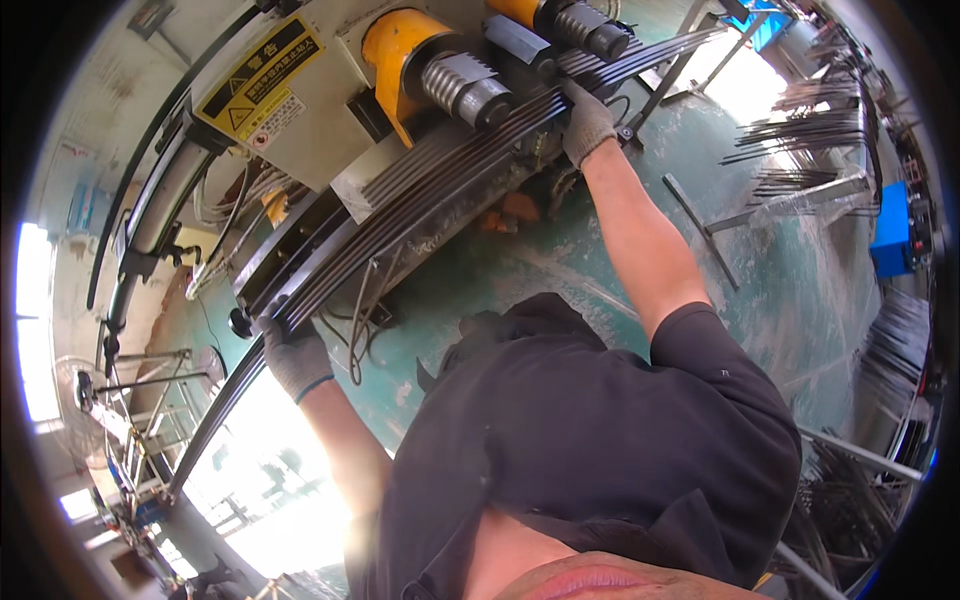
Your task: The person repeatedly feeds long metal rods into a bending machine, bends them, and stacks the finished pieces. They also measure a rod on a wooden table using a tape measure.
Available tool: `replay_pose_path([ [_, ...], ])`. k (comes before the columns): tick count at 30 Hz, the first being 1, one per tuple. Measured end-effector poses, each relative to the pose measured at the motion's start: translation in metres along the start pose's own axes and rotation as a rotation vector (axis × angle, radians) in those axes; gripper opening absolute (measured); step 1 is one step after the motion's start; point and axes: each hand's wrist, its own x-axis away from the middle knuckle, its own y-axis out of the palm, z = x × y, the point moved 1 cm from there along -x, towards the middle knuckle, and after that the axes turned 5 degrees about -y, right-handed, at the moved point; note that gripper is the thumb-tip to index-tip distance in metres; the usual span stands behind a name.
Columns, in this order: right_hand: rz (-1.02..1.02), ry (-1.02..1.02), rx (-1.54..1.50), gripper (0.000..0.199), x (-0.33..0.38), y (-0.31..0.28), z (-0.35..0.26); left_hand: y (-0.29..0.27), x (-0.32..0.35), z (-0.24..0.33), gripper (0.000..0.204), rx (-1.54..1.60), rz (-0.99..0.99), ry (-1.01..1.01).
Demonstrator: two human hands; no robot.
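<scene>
A bundle of long, thin dark metal bars (425, 185) lies along a machine bed, running from the lower left up to the far right. My left hand (295, 358), in a grey knit glove, is closed on the bars near the bed's left end. Farther along, my right hand (588, 125), gloved in the same way, grips them beside the spring-fitted machine heads. The undersides of the bars and some of my fingertips are hidden.
Above the bars stand yellow machine heads (400, 45) with thick coil springs (465, 85). A black-and-yellow warning label (258, 75) is on the machine's panel. A wire loop (357, 335) hangs below the bed. Racks of thin rods (800, 135) and a blue box (890, 230) stand at right.
</scene>
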Motion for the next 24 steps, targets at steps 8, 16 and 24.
replay_pose_path([
  [8,0.015,-0.04,0.132,0.021,-0.043,0.023,0.023,0.08,-0.025,-0.062,0.033,0.196,0.103,-0.294],
  [16,0.09,-0.056,0.229,0.037,-0.099,0.005,0.042,-0.037,-0.103,-0.002,0.043,0.353,0.114,-0.175],
  [24,0.203,-0.178,0.634,0.054,-0.101,0.0,0.041,0.039,-0.074,-0.057,0.038,0.123,0.34,-0.131],
])
